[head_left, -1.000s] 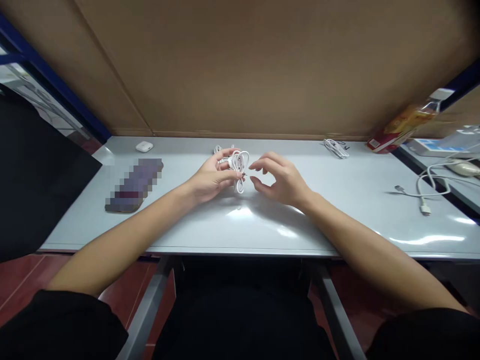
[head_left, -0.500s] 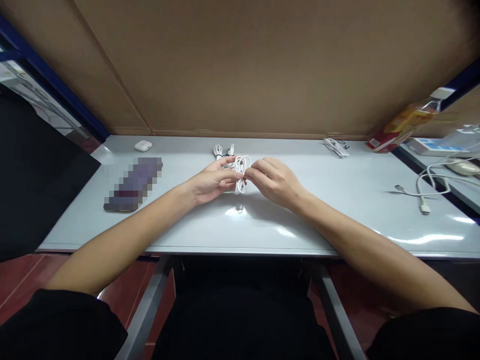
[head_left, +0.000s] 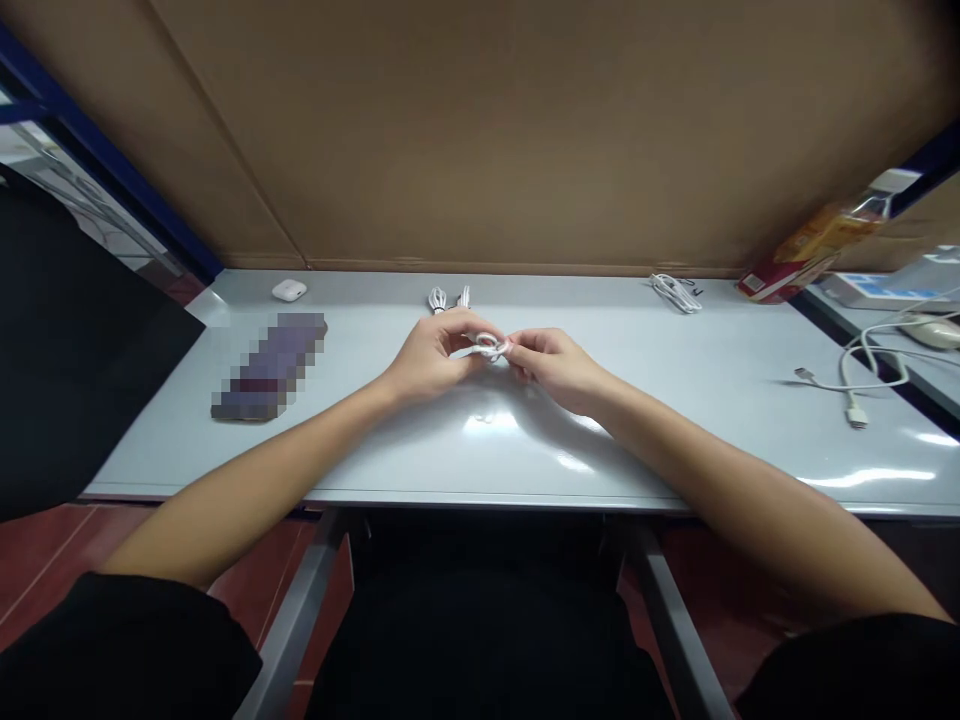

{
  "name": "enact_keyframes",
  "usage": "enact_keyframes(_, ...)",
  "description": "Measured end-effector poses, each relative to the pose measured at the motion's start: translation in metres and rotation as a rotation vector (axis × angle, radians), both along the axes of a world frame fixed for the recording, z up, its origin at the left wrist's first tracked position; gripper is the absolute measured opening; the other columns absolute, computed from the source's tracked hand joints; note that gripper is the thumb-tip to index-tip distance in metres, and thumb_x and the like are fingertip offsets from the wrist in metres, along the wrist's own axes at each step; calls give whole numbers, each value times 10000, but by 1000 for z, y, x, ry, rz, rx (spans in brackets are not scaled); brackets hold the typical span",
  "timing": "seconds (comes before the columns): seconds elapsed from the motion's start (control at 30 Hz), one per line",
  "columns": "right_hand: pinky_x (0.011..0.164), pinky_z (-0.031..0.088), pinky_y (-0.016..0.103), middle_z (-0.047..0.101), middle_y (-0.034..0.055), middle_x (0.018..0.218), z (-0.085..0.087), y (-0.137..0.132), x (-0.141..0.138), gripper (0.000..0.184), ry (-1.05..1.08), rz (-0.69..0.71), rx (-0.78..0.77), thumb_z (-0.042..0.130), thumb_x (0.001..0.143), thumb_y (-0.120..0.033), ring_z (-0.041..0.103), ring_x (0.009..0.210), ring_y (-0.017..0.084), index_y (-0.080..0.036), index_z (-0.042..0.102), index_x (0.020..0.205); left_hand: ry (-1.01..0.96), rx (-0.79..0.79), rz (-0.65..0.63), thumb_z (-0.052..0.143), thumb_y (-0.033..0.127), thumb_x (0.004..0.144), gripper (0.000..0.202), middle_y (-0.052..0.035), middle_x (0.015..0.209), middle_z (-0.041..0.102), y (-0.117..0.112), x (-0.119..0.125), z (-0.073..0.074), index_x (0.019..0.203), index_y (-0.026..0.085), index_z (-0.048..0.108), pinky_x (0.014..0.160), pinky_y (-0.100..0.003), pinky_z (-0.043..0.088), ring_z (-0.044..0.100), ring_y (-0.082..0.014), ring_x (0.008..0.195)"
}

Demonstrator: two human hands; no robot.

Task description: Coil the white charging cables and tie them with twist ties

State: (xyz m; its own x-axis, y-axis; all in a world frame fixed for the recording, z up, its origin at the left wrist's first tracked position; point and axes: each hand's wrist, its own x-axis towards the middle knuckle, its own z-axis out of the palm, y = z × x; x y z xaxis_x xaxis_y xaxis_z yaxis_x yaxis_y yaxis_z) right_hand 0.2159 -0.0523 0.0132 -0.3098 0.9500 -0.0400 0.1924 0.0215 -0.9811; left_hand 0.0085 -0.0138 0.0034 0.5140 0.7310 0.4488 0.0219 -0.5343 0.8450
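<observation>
Between my two hands is a coiled white cable (head_left: 487,345), held just above the grey desk (head_left: 420,455). My left hand (head_left: 442,355) is closed around the left side of the coil, thumb below and fingers above. At the coil's right side, my right hand (head_left: 547,362) pinches part of the cable between thumb and fingertips. Some of the coil is hidden by the fingers. Just behind my left hand lies a bundled white cable (head_left: 437,299), partly covered, with another bundle (head_left: 464,297) beside it.
A pixelated phone-like object (head_left: 271,368) and a white earbud case (head_left: 289,290) lie to the left. Toward the right are a bundled white cable (head_left: 675,293), a leaning drink bottle (head_left: 821,240), a loose white cable (head_left: 855,385) and a mouse (head_left: 932,331). A brown panel (head_left: 480,140) stands behind.
The coil has turned from upright to lying flatter. My left hand has rolled over so its back faces up, and my right hand has shifted slightly, still at the coil's right side.
</observation>
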Motion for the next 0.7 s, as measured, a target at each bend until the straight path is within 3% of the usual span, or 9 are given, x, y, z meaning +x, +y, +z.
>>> enact_keyframes(0.07,621,311,288,454,-32,652,1,0,2,284,119,62,-116,718,873,-387,378,627,122,-193,595,706,82,252,-5,756,262,869,73,-73,1003,755,-1,-3,3,917,229,799,925,-418,563,703,-232,987)
enact_keyframes(0.13,633,335,282,465,-31,669,3,0,3,281,227,94,-223,772,829,-370,391,643,117,-184,603,705,130,426,-12,704,233,908,108,-60,980,768,-1,-5,5,881,265,803,924,-421,556,702,-227,980)
enact_keyframes(0.2,638,359,274,474,-30,690,5,-1,3,263,314,107,-333,797,803,-345,397,650,110,-172,618,719,143,513,-31,670,223,933,165,-48,968,777,-1,-6,6,851,287,798,926,-425,554,708,-223,963)
enact_keyframes(0.3,634,380,273,481,-30,702,6,0,4,236,351,117,-403,807,780,-328,403,649,109,-168,637,742,145,519,-44,679,242,937,149,-47,983,780,-1,-6,6,854,292,792,953,-427,549,715,-227,983)
enact_keyframes(0.4,627,378,288,482,-26,697,5,2,6,250,271,108,-305,777,819,-387,413,644,124,-194,632,756,96,348,14,748,280,896,91,-65,1020,770,-2,-5,6,978,253,776,956,-414,561,716,-231,997)
enact_keyframes(0.47,635,377,302,528,-7,721,4,2,7,260,143,58,-124,714,881,-427,440,660,143,-209,630,766,28,119,48,809,294,844,305,-79,1075,755,-2,-4,5,1129,224,725,949,-413,579,720,-232,1001)
enact_keyframes(0.57,682,388,322,629,22,814,6,0,9,215,-170,-15,291,588,956,-388,503,720,172,-218,647,840,-32,-252,24,881,281,765,603,-110,1193,717,1,-4,0,1306,216,621,930,-430,605,725,-241,1030)
enact_keyframes(0.63,691,374,322,642,19,813,7,-1,10,171,-367,23,478,550,954,-324,511,715,172,-211,647,869,-20,-403,7,898,273,742,687,-134,1267,683,4,-5,-6,1355,223,592,930,-444,612,719,-253,1068)
enact_keyframes(0.7,675,347,316,624,10,763,7,0,12,134,-488,101,542,565,923,-279,497,676,164,-204,641,843,7,-461,20,899,278,743,701,-152,1307,658,6,-5,-10,1371,221,593,943,-452,608,710,-261,1099)
